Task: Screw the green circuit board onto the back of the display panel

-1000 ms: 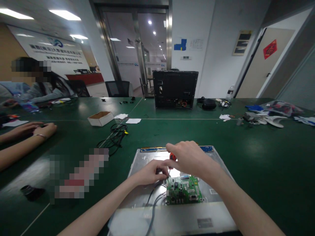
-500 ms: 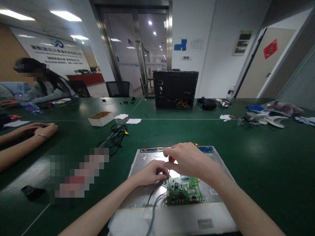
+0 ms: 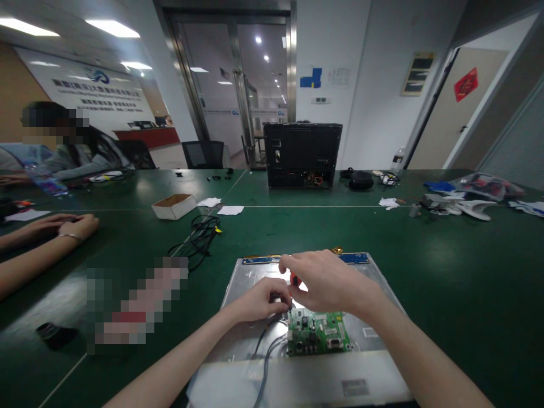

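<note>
A green circuit board lies on the silver back of a display panel. My right hand is closed around a screwdriver with a red and black handle, held upright over the board's upper left corner. The fingers hide most of the handle. My left hand rests on the panel just left of that corner, its thumb and fingers pinched beside the screwdriver's tip. What they pinch, if anything, is hidden. Grey cables run over the panel beside the board. A narrow blue circuit strip lines the panel's far edge.
A black monitor housing stands upright at the back of the green table. Left of the panel are coiled black cables and a small white box. A co-worker's hands rest at the left.
My right hand has turned slightly about the screwdriver and shifted a little. The left hand stays almost in place; board and panel look unmoved.
</note>
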Available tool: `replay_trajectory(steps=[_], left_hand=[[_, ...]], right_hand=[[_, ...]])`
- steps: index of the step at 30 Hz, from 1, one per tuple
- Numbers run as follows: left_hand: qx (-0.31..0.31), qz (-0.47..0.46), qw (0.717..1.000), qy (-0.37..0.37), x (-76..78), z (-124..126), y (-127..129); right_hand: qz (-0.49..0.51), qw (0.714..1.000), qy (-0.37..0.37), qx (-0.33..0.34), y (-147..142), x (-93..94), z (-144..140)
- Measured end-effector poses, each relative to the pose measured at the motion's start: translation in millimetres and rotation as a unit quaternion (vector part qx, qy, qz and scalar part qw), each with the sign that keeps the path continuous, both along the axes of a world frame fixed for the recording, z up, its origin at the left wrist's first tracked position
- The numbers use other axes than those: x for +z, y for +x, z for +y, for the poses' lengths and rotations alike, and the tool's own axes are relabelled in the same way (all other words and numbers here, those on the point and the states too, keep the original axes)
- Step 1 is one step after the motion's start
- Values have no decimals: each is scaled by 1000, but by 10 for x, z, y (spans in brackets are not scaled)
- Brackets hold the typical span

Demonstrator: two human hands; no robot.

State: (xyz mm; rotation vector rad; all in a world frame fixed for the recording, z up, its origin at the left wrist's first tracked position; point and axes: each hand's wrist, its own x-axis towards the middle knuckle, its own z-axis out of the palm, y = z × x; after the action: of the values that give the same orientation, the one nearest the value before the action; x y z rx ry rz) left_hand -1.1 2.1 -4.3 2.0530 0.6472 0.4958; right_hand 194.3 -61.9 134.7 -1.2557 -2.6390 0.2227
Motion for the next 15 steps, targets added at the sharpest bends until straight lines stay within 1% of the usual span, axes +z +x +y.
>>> replay_trajectory(steps=[4,7,10,15], left_hand=[[5,-7,1000,-24,6,-21,4],[-4,-3,999,-33,25,-30,4],[-3,3,1000,-25,39,-28,5],[-10,-10,1000,-25,14,-12,11]], right_hand=[[-32,998,20,-49,-25,-19,20],[-62,994,41,-75,-38,-29,45],[-76,993,43,-82,-44,-19,45],[-64,995,4,-73,-41,20,6]])
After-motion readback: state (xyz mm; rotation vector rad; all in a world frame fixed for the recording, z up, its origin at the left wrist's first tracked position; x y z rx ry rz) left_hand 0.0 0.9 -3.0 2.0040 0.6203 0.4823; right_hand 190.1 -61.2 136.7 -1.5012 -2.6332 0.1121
